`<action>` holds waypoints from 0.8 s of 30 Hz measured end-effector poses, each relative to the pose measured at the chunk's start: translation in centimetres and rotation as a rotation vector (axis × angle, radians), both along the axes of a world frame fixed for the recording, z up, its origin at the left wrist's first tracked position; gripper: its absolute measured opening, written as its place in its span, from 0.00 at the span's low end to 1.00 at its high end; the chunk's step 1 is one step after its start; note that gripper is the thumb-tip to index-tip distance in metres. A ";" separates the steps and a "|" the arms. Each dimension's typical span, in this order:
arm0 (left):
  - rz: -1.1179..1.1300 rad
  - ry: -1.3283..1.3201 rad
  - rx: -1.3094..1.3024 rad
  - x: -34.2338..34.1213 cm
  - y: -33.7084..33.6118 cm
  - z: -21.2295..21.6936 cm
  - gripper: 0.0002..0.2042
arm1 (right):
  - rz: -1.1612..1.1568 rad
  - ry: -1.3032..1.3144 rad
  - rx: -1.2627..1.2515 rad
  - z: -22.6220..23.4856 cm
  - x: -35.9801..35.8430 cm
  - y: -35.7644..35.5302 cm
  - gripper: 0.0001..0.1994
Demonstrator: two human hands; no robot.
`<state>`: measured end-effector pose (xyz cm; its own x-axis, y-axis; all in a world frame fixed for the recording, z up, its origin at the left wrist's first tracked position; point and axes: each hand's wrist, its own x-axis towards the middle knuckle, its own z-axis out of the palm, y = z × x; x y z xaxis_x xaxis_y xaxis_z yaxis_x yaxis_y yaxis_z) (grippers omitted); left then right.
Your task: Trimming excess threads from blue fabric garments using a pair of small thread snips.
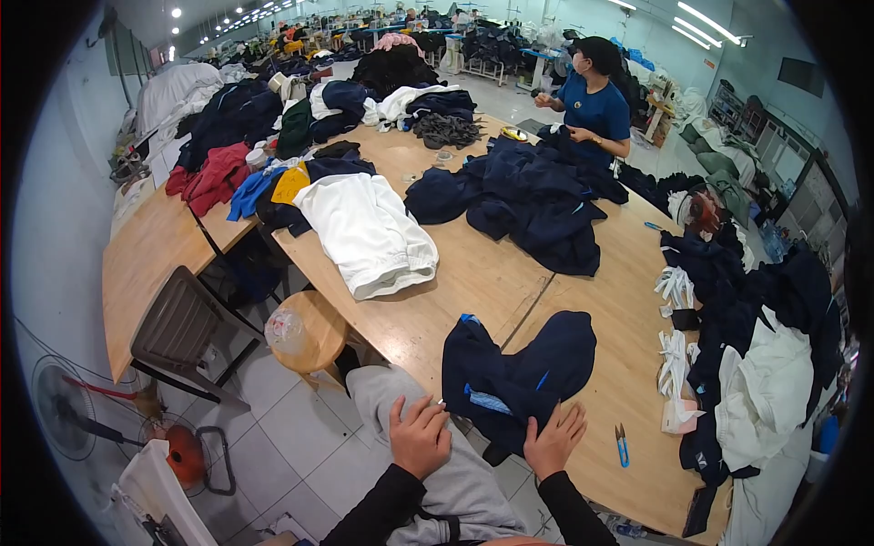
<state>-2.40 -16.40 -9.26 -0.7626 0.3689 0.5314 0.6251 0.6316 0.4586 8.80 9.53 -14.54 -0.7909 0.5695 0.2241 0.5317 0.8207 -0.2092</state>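
Head view shows the left hand (420, 435) lying flat on the grey-trousered knee (437, 482), fingers loosely spread and clamped on nothing, just off the near edge of the wooden bench (455, 273). Right hand (553, 440) rests with fingers apart and extended, its tips touching the lower hem of a dark navy garment (519, 369) that lies spread at the bench's near edge and hangs slightly over it. Blue trim shows on that garment. Small blue-handled snips (622, 445) lie on the wood just to the right of the right hand, near the near right corner. A white folded garment (369, 232) sits toward the left edge, and a large heap of navy clothes (523, 196) covers the middle of the bench. More navy and white pieces (746, 364) pile along the right edge. At the far edge a person in a blue top (596, 109) stands handling clothes. A round wooden stool (305, 332) stands beside the bench's left edge, near a dark chair (177, 332)
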 end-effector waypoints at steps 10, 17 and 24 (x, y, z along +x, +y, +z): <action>0.005 -0.006 -0.002 0.1 0.0 0.0 0.09 | -0.006 0.000 0.004 -0.1 0.1 -0.1 0.38; 0.001 -0.010 0.005 0.1 -0.1 -0.1 0.09 | -0.005 0.002 0.008 -0.2 0.1 0.0 0.38; 0.002 -0.010 0.002 0.0 -0.1 -0.1 0.09 | -0.005 0.000 0.011 -0.2 0.1 0.0 0.38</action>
